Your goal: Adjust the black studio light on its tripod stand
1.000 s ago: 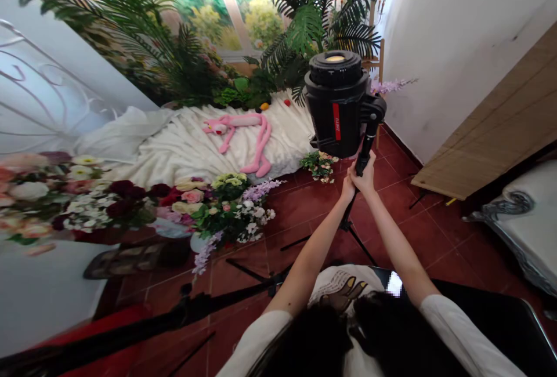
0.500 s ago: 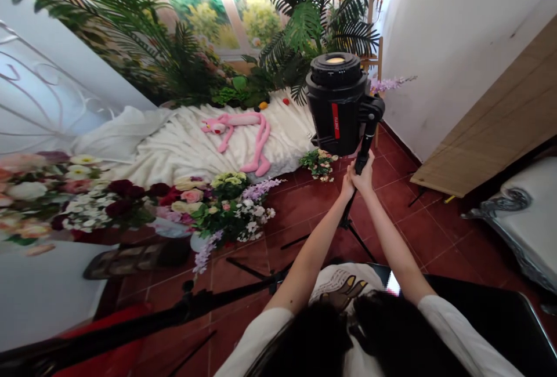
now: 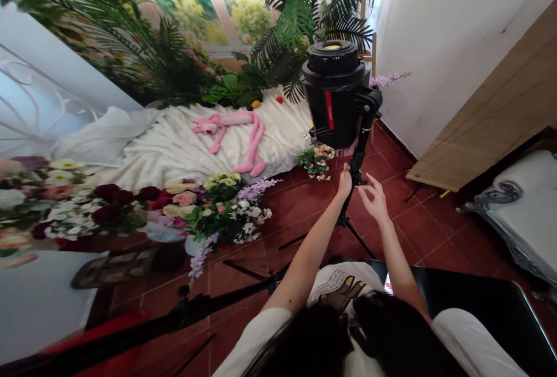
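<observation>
A black studio light [image 3: 334, 98] with a red label stands on a black light stand [image 3: 357, 159] in front of me, its round top end glowing faintly. My left hand [image 3: 345, 182] is closed on the stand's pole from the left, just below the light; some of its fingers are hidden. On the pole's other side, my right hand [image 3: 374, 197] has its thumb and fingers apart and curved, close to a small knob [image 3: 361, 181]. I cannot tell whether the fingertips touch that knob. Lower down, the stand's legs [image 3: 359, 238] spread over the red tiles.
A pink plush toy [image 3: 248, 119] lies on a white draped cloth [image 3: 167, 139]. Artificial flowers [image 3: 187, 203] stand left, palm leaves [image 3: 300, 23] behind. A black boom pole [image 3: 217, 303] crosses low left. A wooden panel [image 3: 483, 98] and silver-trimmed sofa [image 3: 522, 209] are at right.
My right hand has come off the pole below the light and moved slightly down and right, its fingers opening. My left hand has shifted a little lower on the pole.
</observation>
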{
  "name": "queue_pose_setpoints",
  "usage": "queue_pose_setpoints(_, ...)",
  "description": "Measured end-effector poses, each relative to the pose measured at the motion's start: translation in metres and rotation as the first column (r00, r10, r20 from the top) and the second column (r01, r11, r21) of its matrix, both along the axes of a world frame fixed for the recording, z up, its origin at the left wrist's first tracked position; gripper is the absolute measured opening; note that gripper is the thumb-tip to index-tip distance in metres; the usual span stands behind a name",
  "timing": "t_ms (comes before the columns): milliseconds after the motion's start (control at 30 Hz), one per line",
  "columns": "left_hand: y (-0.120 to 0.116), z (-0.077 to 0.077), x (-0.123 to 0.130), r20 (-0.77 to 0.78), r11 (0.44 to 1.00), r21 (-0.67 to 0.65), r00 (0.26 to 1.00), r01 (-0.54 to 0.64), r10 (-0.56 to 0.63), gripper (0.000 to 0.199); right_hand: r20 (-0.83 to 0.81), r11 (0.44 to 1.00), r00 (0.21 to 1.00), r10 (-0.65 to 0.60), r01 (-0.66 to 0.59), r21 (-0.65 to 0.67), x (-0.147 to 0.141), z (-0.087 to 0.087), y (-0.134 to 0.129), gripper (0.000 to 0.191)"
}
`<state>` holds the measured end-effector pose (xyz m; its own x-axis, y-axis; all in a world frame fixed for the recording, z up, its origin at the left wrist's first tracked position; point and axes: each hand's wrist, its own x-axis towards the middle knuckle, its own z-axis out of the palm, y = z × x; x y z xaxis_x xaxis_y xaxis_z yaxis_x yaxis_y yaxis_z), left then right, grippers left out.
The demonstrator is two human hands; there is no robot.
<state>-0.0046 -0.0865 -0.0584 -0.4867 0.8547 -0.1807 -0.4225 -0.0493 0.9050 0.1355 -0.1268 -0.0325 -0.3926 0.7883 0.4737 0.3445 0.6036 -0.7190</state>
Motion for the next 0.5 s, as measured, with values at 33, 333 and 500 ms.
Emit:
queue_pose_setpoints(33,0.000,0.000,0.000,0.003,1.000,0.006,1.000,0.012,-0.012,0.059,0.020,1.000,1.000,0.010,-0.010,0.000,0.002,-0.002,-0.003,0.031)
queue_pose_setpoints(333,0.003,-0.005,-0.002,-0.035,1.000,-0.005,0.999,0.012,-0.012,0.052,0.046,0.996,0.999,0.026,-0.022,-0.086,0.009,-0.012,-0.013,0.036)
queue_pose_setpoints(500,0.001,-0.001,-0.002,-0.034,0.999,0.014,0.999,0.031,-0.030,0.052,-0.263,0.923,0.964,-0.050,-0.056,-0.381,0.002,-0.016,-0.015,0.047)
